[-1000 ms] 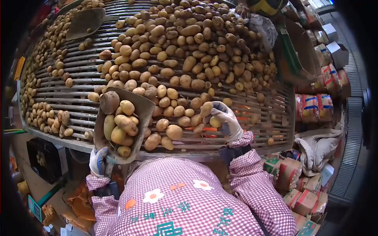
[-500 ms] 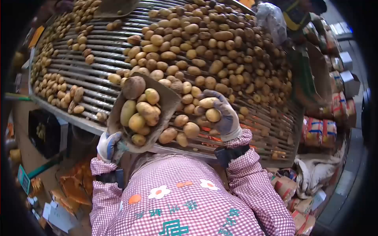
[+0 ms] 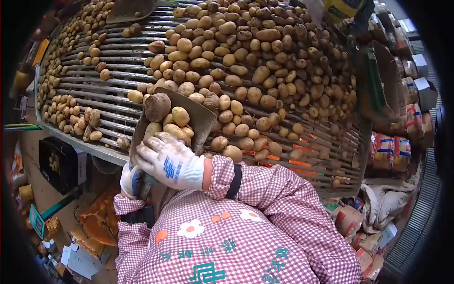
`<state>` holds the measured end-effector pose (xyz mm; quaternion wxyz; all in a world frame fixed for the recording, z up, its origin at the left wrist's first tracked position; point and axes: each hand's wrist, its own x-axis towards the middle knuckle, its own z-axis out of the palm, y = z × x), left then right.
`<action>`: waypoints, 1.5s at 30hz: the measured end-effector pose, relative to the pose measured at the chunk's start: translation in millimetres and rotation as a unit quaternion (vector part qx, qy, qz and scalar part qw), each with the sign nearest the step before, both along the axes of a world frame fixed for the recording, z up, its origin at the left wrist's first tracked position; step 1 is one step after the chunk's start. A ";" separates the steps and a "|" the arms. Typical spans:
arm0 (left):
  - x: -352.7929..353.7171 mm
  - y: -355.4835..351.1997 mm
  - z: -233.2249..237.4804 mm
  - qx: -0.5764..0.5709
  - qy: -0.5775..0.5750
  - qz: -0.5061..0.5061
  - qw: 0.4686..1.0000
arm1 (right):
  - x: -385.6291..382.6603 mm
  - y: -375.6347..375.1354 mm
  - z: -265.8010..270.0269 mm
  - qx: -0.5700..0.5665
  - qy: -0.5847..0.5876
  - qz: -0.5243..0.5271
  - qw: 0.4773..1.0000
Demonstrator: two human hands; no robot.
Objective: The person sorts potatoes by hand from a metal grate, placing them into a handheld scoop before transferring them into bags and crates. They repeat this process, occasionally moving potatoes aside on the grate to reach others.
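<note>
My left hand, in a white and blue glove, grips a dirt-crusted scoop at its near end. Inside it lie several yellow potatoes and a big, darker, soil-covered one. Over the near part of the scoop rests my right hand, in a soiled white glove with blue print, back upward. Its fingers curl down onto potatoes in the scoop, and the palm side is hidden. The scoop sits at the near edge of a slatted metal table.
Many loose potatoes cover the slats, thickest at the centre and right. Another scoop lies at the far side. A green and brown box stands at the right, near a person's yellow and dark clothing. A black device is at lower left.
My right hand, which held two potatoes over the slats, has swung left onto the potatoes in the scoop. My left hand still holds the scoop in nearly the same place.
</note>
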<state>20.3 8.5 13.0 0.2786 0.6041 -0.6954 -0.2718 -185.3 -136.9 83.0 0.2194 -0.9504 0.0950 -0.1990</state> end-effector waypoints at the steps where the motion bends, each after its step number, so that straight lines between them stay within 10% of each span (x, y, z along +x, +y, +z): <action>1: 1.2 1.9 -2.9 -0.018 -0.023 0.005 1.000 | -2.0 -0.2 2.9 0.004 0.001 -0.002 1.000; 3: -8.8 -2.4 3.4 -0.037 -0.045 0.011 0.998 | -12.3 -7.2 14.5 0.116 -0.113 0.010 0.987; 4: -27.8 -10.8 21.6 0.082 0.287 0.147 0.943 | -18.6 -13.3 20.0 0.117 -0.113 0.010 0.987; 5: -38.2 -16.6 32.9 0.189 0.577 0.263 0.750 | -26.8 -21.5 25.0 0.120 -0.129 -0.036 0.984; 12: -16.9 -2.6 9.1 0.244 0.532 0.256 0.770 | -164.2 -60.2 -25.6 0.115 -0.075 -0.399 0.906; 19: -25.7 -13.1 28.1 0.243 0.521 0.252 0.779 | -193.2 8.9 -35.5 0.071 0.243 -0.292 0.922; 29: -12.1 3.6 -0.6 0.183 0.335 0.188 0.905 | -202.7 7.2 -17.2 0.123 0.131 -0.345 0.921; 31: -17.4 -1.9 9.1 0.236 0.539 0.245 0.770 | -204.3 -1.1 -20.5 0.093 0.114 -0.374 0.915; 35: -31.2 -7.8 35.8 0.199 0.485 0.247 0.815 | -222.3 -21.1 -53.2 0.020 0.127 -0.459 0.879; 45: -23.8 55.5 76.9 0.140 0.565 0.378 0.720 | -169.7 -55.2 -90.6 0.098 0.211 -0.438 0.868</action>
